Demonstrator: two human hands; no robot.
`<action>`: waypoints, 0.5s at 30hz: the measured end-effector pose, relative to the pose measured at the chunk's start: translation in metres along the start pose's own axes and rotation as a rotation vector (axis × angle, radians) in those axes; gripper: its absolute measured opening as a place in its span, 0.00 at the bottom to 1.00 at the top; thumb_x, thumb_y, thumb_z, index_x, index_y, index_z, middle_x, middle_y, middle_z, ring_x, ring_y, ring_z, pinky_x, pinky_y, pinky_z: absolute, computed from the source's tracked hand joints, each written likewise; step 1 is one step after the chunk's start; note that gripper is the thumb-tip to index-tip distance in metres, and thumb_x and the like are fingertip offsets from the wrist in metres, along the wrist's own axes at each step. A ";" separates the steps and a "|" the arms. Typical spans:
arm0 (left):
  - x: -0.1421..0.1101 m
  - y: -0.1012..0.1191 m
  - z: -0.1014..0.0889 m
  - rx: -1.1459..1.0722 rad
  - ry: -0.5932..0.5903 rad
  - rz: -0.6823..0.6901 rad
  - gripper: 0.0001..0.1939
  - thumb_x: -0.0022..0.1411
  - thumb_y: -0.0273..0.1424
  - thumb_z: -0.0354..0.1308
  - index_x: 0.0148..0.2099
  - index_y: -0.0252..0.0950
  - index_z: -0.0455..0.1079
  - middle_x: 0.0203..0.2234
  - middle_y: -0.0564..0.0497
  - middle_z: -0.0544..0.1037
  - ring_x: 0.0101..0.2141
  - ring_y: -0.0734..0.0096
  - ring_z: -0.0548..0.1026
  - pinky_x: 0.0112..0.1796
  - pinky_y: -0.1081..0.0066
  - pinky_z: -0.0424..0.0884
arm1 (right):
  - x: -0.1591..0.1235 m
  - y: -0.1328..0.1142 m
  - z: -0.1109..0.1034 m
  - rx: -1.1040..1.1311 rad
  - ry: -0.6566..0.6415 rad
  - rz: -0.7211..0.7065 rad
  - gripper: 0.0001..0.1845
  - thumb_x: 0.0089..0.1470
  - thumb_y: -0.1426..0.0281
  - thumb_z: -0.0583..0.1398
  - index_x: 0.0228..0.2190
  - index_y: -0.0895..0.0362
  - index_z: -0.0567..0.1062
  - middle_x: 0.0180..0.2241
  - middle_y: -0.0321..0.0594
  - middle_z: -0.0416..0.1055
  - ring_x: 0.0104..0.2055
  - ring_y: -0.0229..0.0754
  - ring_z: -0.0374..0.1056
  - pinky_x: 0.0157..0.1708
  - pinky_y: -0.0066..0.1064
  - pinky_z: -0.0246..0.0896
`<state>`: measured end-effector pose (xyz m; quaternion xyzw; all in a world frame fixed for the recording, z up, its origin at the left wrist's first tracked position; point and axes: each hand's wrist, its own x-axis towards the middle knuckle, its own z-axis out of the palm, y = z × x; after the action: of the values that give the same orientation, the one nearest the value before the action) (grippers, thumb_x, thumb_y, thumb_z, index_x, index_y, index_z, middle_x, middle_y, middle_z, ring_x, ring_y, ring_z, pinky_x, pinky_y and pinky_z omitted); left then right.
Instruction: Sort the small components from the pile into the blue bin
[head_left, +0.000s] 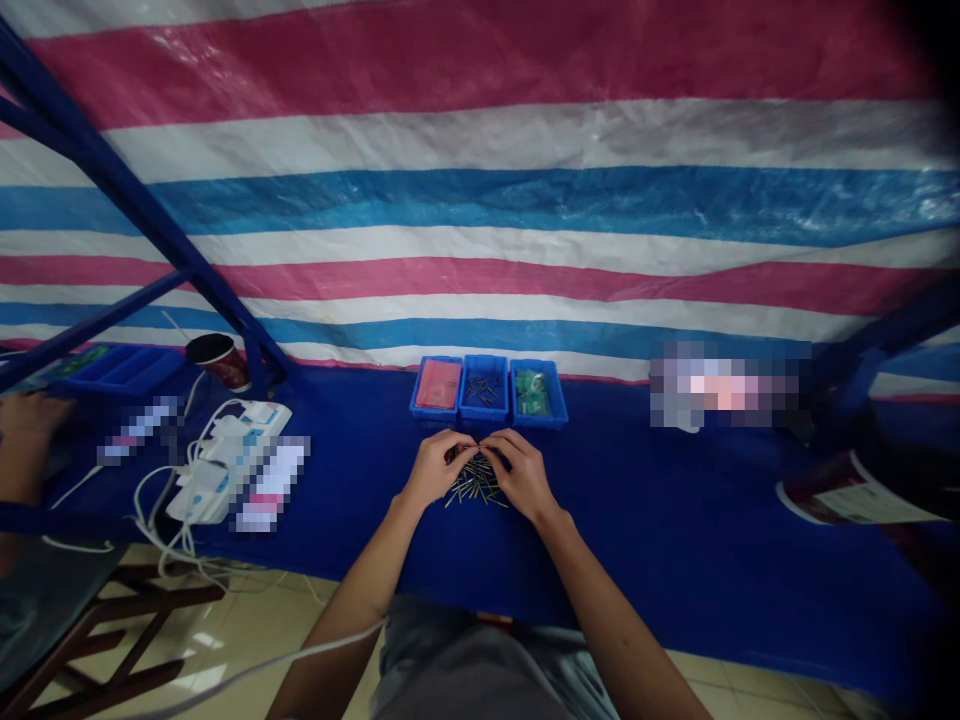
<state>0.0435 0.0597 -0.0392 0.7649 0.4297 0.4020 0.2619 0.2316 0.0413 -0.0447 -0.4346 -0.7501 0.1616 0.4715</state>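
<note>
My left hand [436, 468] and my right hand [520, 472] meet fingertip to fingertip over a loose pile of thin, brass-coloured and dark metal pins [477, 486] on the blue table. Both hands are closed in a pinch. Whatever sits between the fingertips is too small to make out. Just beyond the hands, three blue trays stand side by side. Pink sheets or packets [439, 383] fill the left one. A few thin dark pieces [482, 388] lie in the middle tray, and small green-and-clear packets [532, 392] in the right one.
On the left are a white power strip [217, 465] with tangled cables and a dark cup [219, 360]. Another person's hand [31, 420] shows at the far left, near a blue tray [124, 368]. A large dark red tub [862, 490] stands right. Striped sheeting [480, 210] hangs behind.
</note>
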 end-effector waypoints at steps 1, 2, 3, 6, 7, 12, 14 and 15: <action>0.000 0.000 0.000 0.002 0.000 0.002 0.08 0.67 0.35 0.59 0.40 0.36 0.77 0.27 0.51 0.76 0.28 0.73 0.70 0.31 0.73 0.64 | 0.000 0.000 0.000 0.001 -0.005 -0.003 0.09 0.65 0.69 0.57 0.41 0.52 0.78 0.40 0.43 0.75 0.43 0.44 0.72 0.45 0.37 0.69; 0.000 -0.001 0.000 0.004 0.003 0.004 0.08 0.67 0.35 0.60 0.40 0.36 0.77 0.28 0.51 0.76 0.28 0.73 0.70 0.31 0.73 0.64 | 0.000 0.000 0.000 0.001 -0.011 -0.004 0.09 0.65 0.70 0.57 0.41 0.52 0.78 0.40 0.43 0.75 0.43 0.44 0.72 0.45 0.37 0.69; 0.000 -0.001 0.000 0.005 0.005 0.004 0.08 0.67 0.35 0.60 0.40 0.36 0.77 0.28 0.52 0.76 0.28 0.74 0.70 0.31 0.73 0.64 | 0.000 0.000 0.000 0.000 -0.017 -0.005 0.09 0.65 0.70 0.57 0.41 0.52 0.78 0.40 0.42 0.75 0.43 0.44 0.72 0.45 0.36 0.69; -0.001 -0.002 0.001 0.008 0.009 -0.001 0.07 0.66 0.34 0.60 0.40 0.36 0.77 0.28 0.52 0.76 0.28 0.73 0.71 0.32 0.73 0.64 | 0.000 0.000 0.000 -0.007 -0.026 0.000 0.09 0.66 0.70 0.56 0.41 0.52 0.77 0.39 0.42 0.75 0.42 0.43 0.72 0.44 0.35 0.68; -0.001 -0.002 0.001 0.009 0.007 -0.004 0.07 0.66 0.34 0.60 0.40 0.36 0.77 0.28 0.51 0.76 0.29 0.73 0.71 0.32 0.73 0.64 | 0.000 0.000 0.000 -0.009 -0.026 0.003 0.09 0.66 0.70 0.56 0.40 0.52 0.77 0.38 0.42 0.75 0.42 0.43 0.72 0.44 0.35 0.68; 0.000 -0.001 0.001 0.010 0.016 0.001 0.07 0.66 0.33 0.60 0.39 0.36 0.77 0.28 0.51 0.77 0.28 0.73 0.71 0.32 0.74 0.65 | 0.000 -0.001 0.000 -0.017 -0.043 0.020 0.09 0.66 0.70 0.56 0.40 0.53 0.77 0.38 0.42 0.74 0.41 0.43 0.72 0.43 0.34 0.68; 0.000 -0.001 0.001 0.012 0.018 0.001 0.07 0.66 0.33 0.60 0.39 0.36 0.77 0.28 0.51 0.77 0.29 0.73 0.72 0.32 0.73 0.66 | 0.000 -0.001 0.000 -0.018 -0.051 0.026 0.09 0.66 0.69 0.56 0.40 0.53 0.77 0.38 0.42 0.74 0.41 0.43 0.72 0.43 0.35 0.68; 0.000 0.000 0.001 0.013 0.016 0.001 0.07 0.66 0.33 0.60 0.39 0.36 0.77 0.28 0.51 0.77 0.29 0.73 0.72 0.33 0.73 0.66 | 0.000 -0.002 0.000 -0.019 -0.051 0.026 0.09 0.66 0.69 0.56 0.40 0.53 0.77 0.38 0.42 0.74 0.40 0.43 0.72 0.43 0.35 0.68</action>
<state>0.0439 0.0597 -0.0400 0.7636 0.4341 0.4053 0.2533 0.2312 0.0403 -0.0435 -0.4446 -0.7577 0.1714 0.4459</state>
